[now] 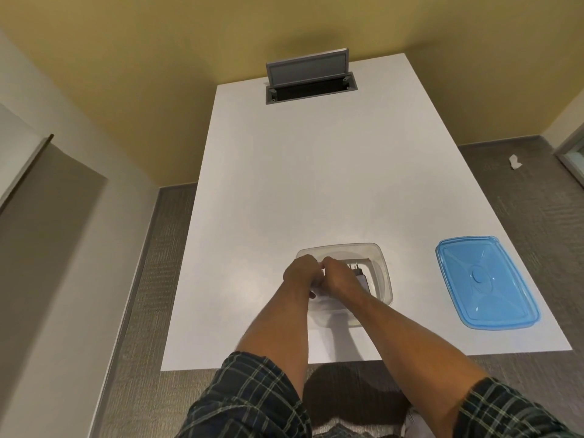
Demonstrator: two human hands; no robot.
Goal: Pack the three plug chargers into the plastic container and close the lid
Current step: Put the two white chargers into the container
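1. Firstly, we recorded no readable brand, label or writing on any item.
2. We found the clear plastic container on the white table, near its front edge, long axis running roughly away from the person.
3. Inside it we saw one plug charger, dark with a pale body, prongs pointing toward the far end of the table and its long axis lying along the container's. Other chargers we could not make out behind the hands.
4. We noted the left hand curled over the container's left side, fingers bent; something white showed beneath it, but whether it was gripped we could not tell.
5. We noted the right hand closed beside it, knuckles touching the left hand, resting against the charger; a firm grasp we could not confirm.
6. We logged the blue lid lying flat on the table, well apart to the right of the container, long axis parallel to it.
7. We listed a grey hatch standing open at the table's far end.
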